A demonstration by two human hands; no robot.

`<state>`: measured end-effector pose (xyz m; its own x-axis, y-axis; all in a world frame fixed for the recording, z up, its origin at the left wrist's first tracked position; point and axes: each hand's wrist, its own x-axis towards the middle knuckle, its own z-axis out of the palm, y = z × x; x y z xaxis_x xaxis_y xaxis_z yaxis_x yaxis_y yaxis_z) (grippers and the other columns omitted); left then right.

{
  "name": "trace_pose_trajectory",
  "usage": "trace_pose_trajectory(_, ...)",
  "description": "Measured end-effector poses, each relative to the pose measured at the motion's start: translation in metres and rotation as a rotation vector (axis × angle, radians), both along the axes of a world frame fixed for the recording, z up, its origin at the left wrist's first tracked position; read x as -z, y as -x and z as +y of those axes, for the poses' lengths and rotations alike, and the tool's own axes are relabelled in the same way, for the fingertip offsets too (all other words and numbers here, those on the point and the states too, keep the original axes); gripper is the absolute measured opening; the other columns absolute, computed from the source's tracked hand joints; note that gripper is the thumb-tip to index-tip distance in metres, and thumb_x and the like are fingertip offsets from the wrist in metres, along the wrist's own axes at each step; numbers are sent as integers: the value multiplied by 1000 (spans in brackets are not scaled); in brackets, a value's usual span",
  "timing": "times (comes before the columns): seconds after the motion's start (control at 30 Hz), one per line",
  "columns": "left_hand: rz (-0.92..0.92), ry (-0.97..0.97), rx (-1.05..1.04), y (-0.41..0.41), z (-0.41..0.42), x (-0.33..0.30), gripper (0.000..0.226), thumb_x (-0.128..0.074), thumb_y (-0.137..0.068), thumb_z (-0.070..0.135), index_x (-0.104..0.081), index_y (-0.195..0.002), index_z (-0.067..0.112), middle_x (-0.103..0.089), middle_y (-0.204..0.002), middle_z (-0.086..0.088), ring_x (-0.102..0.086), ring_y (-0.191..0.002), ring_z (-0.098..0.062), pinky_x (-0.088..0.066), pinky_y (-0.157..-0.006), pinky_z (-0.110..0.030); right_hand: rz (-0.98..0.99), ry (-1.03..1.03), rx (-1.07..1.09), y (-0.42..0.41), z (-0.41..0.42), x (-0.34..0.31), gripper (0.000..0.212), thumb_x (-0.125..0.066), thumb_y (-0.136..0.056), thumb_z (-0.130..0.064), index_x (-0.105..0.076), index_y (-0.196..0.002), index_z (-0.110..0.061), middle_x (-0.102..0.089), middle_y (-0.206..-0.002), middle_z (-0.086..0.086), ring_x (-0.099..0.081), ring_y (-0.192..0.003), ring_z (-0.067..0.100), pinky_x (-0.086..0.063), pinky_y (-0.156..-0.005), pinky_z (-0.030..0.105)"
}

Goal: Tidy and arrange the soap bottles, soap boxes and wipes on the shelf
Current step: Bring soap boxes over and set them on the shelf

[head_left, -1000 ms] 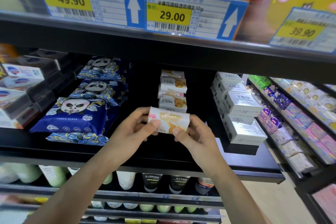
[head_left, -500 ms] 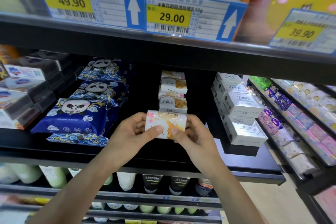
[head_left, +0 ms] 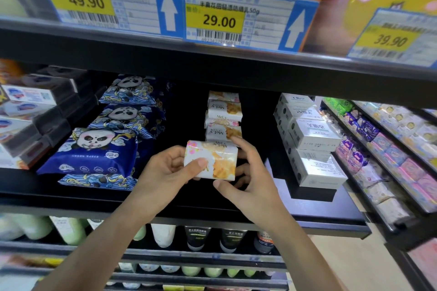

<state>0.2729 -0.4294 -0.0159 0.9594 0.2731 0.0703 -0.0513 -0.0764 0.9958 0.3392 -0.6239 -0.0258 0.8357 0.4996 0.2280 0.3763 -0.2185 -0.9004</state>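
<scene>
A white and orange soap box (head_left: 212,160) sits between my hands, just above the black shelf (head_left: 331,210). My left hand (head_left: 165,172) grips its left end, thumb across the front. My right hand (head_left: 246,179) curls round its right end, with fingers behind it and the thumb just below its lower right corner. Right behind stands a row of matching soap boxes (head_left: 223,123), stacked two high. Blue panda wipes packs (head_left: 99,149) lie to the left. White soap boxes (head_left: 312,137) are stacked to the right.
Dark and white boxes (head_left: 30,111) fill the far left of the shelf. Price tags (head_left: 212,19) hang on the shelf edge above. Tubes and bottles (head_left: 198,236) stand on the shelf below. A side rack (head_left: 387,153) of small coloured packs runs along the right.
Both hands turned the soap box and carried it slightly up and back toward the matching row. My right thumb slid off the box front to below its corner.
</scene>
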Motion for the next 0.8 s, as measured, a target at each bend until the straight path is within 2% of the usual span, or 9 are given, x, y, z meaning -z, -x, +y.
trace_pose_trajectory(0.17,8,-13,13,2,-1,-1,37,-72,-83,38,-74,-112,15,-82,-96,-2,-73,-77,-10,-51,-67,-12,-9,21,-20,-2,-1,2,86,-84,-84,-16,-37,-144,-56,-62,-125,-12,-64,-101,14,-57,-86,31)
trace_pose_trajectory(0.27,18,-25,24,1,-1,0,37,-72,-82,40,-75,-111,16,-81,-95,-1,-72,-74,-8,-50,-66,-12,-12,3,-44,-2,-1,5,83,-84,-84,-12,-41,-143,-51,-58,-134,-5,-65,-108,14,-57,-89,28)
trace_pose_trajectory(0.47,20,-41,21,1,1,2,38,-72,-81,43,-75,-111,19,-81,-94,-2,-71,-73,-10,-51,-68,-14,-18,2,-42,-1,-1,5,73,-83,-85,-15,-43,-135,-49,-63,-126,-9,-65,-108,14,-56,-89,29)
trace_pose_trajectory(0.57,31,-52,45,1,3,1,38,-71,-83,44,-75,-112,20,-81,-95,-2,-70,-75,-10,-50,-69,-13,16,5,-58,-3,-2,4,69,-82,-87,-16,-44,-134,-48,-65,-122,-9,-65,-109,15,-56,-93,33)
trace_pose_trajectory(0.7,39,-81,92,0,3,0,40,-67,-84,47,-73,-115,23,-81,-100,2,-71,-78,-8,-49,-71,-11,62,-21,-84,-6,-5,2,67,-82,-88,-14,-46,-136,-44,-68,-119,-8,-66,-111,20,-55,-98,47)
trace_pose_trajectory(0.8,17,-76,83,-1,1,0,44,-67,-84,46,-68,-123,24,-81,-102,3,-71,-79,-7,-50,-71,-12,66,-26,-78,-6,-5,3,65,-83,-86,-19,-48,-136,-41,-69,-120,-7,-65,-112,21,-54,-99,51)
